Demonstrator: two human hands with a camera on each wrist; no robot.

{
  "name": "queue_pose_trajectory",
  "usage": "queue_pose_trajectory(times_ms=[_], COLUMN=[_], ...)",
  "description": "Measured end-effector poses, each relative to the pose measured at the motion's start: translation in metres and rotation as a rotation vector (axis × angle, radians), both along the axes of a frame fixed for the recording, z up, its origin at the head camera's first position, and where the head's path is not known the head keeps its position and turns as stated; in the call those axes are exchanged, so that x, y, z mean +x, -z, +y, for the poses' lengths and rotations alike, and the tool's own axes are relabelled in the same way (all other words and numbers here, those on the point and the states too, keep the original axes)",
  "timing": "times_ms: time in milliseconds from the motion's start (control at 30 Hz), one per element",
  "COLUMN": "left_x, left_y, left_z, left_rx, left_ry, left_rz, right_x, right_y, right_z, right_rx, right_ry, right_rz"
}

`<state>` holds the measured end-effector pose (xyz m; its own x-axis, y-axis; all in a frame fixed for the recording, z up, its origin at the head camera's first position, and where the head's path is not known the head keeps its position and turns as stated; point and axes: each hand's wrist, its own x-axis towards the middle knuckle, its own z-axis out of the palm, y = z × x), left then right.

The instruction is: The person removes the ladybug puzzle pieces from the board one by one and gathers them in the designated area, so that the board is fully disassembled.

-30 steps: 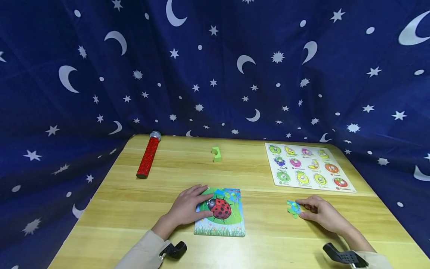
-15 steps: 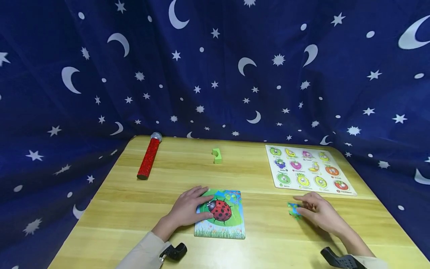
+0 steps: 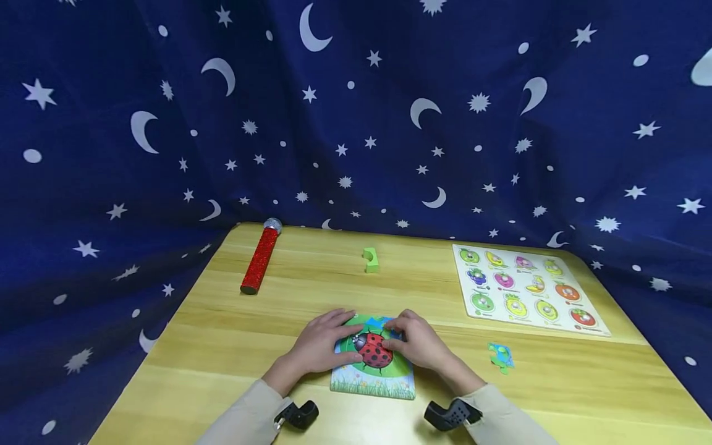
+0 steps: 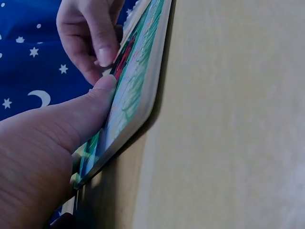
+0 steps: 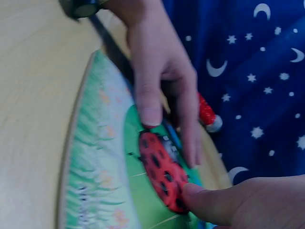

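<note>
Forearms (image 3: pixel 247 409) angle in from near left and right. Left hand (image 3: pixel 321 343) lies relaxed on the left of the ladybug puzzle (image 3: pixel 375 357) centre-table, while the right hand (image 3: pixel 418 341) bends over its far right, any grip hidden. Right lies a loose piece (image 3: pixel 502 356), farther a fruit board (image 3: pixel 520 284).

blk (image 3: pixel 372 267) behind pzl (image 3: pixel 375 371) | pc (image 3: pixel 502 356) R of pzl | mic (image 3: pixel 260 261) L

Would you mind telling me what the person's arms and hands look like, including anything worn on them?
The left hand and right hand are both ungloved. The left sleeve and right sleeve are plain light beige. A stubby, curved black device sits at each wrist: the left wrist device and right wrist device. No cables show.
</note>
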<state>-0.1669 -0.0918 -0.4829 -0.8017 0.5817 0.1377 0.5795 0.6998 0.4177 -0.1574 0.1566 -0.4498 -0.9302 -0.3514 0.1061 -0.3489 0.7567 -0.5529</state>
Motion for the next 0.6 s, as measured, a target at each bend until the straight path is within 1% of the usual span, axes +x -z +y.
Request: queue_pose_trajectory(times_ms=[100,200,300,367,533,600], left_x=[-0.001,-0.0002,0.0001,0.0004,0.0009,0.0008], left_y=[-0.0004,-0.0012,-0.0022,-0.0024,-0.001,-0.0003], left_z=[0.0028,0.0015,0.0006,0.0007,0.0026,0.0036], left_rx=[-0.007,-0.018,-0.015,-0.01,0.013,0.019], left_ry=[-0.001,-0.013,-0.013,-0.021,-0.061,-0.067], left_rz=[0.004,0.01,0.006,-0.014,-0.052,-0.055], right_x=[-0.0016,-0.0023,-0.0024,-0.0025,-0.0044,-0.0051], right_y=[0.0044,0.0062,0.0061,0.0057,0.0049,0.0049], right_z=[-0.0004,-0.0026,-0.0046,-0.0055,-0.0063,-0.0065], right_rx=[0.023,0.026,0.03,0.024,-0.02,-0.048], right_ry=[0.02,0.04,0.065,0.074,0.103,0.123], right_rz=[0.009,0.013,0.027,0.023,-0.024,-0.052])
